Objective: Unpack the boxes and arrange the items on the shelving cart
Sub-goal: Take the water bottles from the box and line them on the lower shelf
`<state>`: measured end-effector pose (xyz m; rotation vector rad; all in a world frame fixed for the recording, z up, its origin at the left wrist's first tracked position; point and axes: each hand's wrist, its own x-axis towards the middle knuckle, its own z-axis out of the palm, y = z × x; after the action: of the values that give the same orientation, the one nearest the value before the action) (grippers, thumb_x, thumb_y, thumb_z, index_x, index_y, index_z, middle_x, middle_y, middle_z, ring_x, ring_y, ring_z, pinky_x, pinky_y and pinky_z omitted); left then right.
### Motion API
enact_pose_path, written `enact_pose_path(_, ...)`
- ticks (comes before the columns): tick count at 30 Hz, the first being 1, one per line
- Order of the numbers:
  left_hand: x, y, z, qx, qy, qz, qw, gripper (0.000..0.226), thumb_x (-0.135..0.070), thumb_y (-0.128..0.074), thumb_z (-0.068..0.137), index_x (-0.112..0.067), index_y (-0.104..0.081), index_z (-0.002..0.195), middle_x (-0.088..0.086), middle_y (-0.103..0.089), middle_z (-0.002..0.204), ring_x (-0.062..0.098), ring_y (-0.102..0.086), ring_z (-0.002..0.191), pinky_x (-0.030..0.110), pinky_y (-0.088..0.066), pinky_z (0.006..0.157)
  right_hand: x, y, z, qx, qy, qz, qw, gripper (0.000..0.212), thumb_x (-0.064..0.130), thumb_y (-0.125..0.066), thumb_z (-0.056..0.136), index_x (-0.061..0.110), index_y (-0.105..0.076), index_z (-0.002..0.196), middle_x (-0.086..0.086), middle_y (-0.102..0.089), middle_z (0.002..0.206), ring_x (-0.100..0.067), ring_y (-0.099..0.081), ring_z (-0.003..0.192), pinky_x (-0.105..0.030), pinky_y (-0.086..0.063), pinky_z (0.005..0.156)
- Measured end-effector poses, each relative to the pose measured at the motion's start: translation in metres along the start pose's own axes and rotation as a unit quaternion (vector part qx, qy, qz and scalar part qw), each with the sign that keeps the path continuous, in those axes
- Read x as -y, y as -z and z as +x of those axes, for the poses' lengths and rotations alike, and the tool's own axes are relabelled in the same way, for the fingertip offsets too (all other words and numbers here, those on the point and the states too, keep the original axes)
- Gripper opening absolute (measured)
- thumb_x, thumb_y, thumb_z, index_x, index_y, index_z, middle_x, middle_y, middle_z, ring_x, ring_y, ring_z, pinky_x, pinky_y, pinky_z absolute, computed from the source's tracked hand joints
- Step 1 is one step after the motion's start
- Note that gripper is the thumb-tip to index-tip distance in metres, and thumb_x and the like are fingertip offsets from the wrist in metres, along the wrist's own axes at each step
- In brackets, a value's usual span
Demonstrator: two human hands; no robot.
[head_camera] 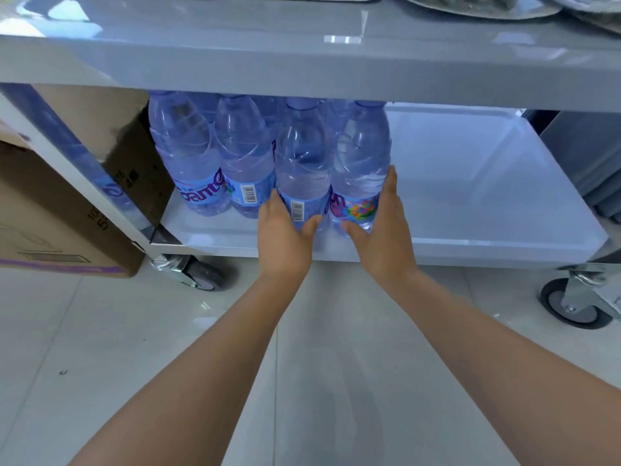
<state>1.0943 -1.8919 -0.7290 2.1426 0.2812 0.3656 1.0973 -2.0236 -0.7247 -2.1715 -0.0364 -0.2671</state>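
Both hands cup two front bottles; shelf rightward lies bare.

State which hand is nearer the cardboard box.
Left. The left hand holds a bottle on the shelf, closer to the cardboard box; the right hand holds the next bottle farther right.
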Motion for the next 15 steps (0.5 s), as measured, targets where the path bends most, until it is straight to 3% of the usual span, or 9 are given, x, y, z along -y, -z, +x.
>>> enact_pose_path(5,-0.008,0.000,0.010,-0.003,0.043,0.057,0.997,0.054,-0.027,-0.070,0.083,0.000,-0.045,0.122,0.015,-0.049,0.123,0.029,-0.047,0.115,0.034,-0.040,0.095,0.005,-0.014,0.013,-0.007,-0.014,0.001,1.000,0.094,0.006,-0.067,0.083,0.016,-0.001,0.150,-0.011,-0.040,0.134,-0.023,-0.041,0.124,-0.032,-0.038,0.102)
enact_pose_path(9,-0.021,0.010,0.026,0.062,0.066,0.204,0.975,0.062,-0.042,-0.068,0.081,0.001,-0.044,0.117,0.016,-0.054,0.118,0.032,-0.054,0.109,0.035,-0.042,0.086,0.001,-0.023,0.011,-0.040,-0.035,-0.003,0.999,0.093,0.010,-0.067,0.084,0.016,0.000,0.150,-0.011,-0.039,0.134,-0.023,-0.038,0.123,-0.025,-0.033,0.097)
enact_pose_path(15,-0.025,0.011,0.040,0.093,0.068,0.277,0.954,0.057,-0.051,-0.066,0.080,-0.003,-0.053,0.109,0.014,-0.062,0.109,0.032,-0.058,0.104,0.033,-0.040,0.073,0.006,-0.031,0.011,-0.072,-0.049,-0.030,0.996,0.092,0.013,-0.067,0.084,0.016,-0.002,0.150,-0.012,-0.041,0.131,-0.028,-0.043,0.119,-0.037,-0.040,0.093)
